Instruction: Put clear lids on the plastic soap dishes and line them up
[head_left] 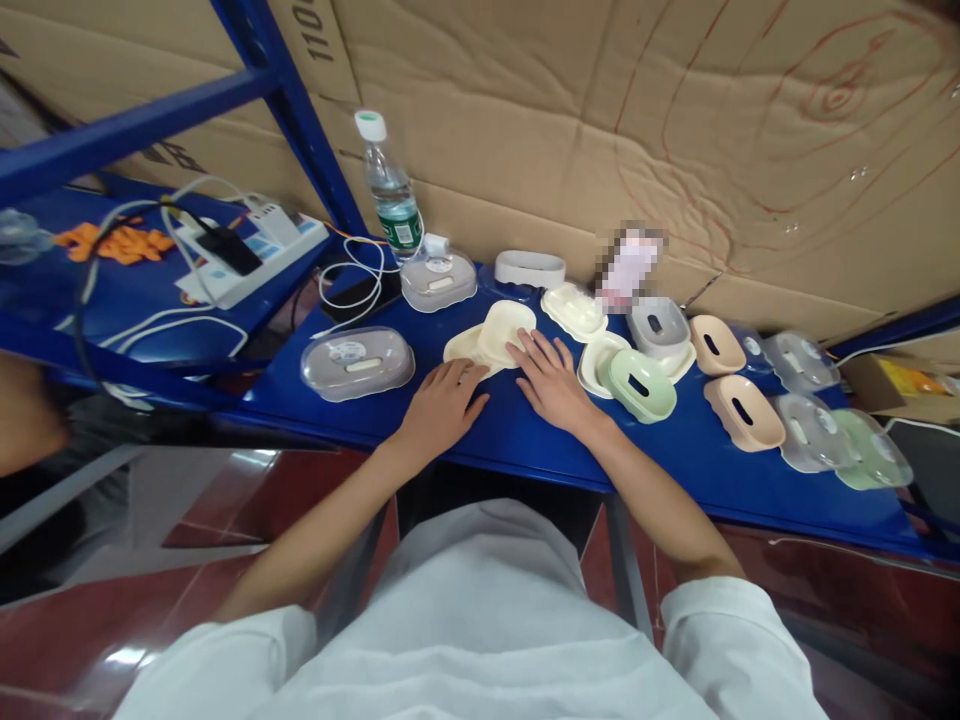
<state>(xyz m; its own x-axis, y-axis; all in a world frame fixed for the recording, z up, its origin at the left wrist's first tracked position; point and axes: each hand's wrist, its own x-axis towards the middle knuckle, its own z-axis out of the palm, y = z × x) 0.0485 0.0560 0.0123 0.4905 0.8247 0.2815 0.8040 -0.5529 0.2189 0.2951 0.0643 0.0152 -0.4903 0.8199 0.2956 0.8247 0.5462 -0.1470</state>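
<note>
Two cream soap-dish pieces lie overlapping in front of me: a rounded tray [507,328] on top and a lower piece [463,345] jutting out to its left. My left hand [444,402] rests by the lower piece, fingertips at its near edge, thumb held apart. The fingers of my right hand [553,385] are spread, with their tips against the right side of the upper tray. Neither hand is wrapped round anything. Just right of my right hand sits a light green soap box [641,386], leaning on a cream base [597,362].
Lidded grey soap boxes [358,364] stand left on the blue table [517,445]. Behind are a water bottle [394,200], a white cable and a blurred-out phone-like item [631,265]. Peach boxes [744,412] and clear lids [814,432] lie right. A blue frame post [300,110] rises left.
</note>
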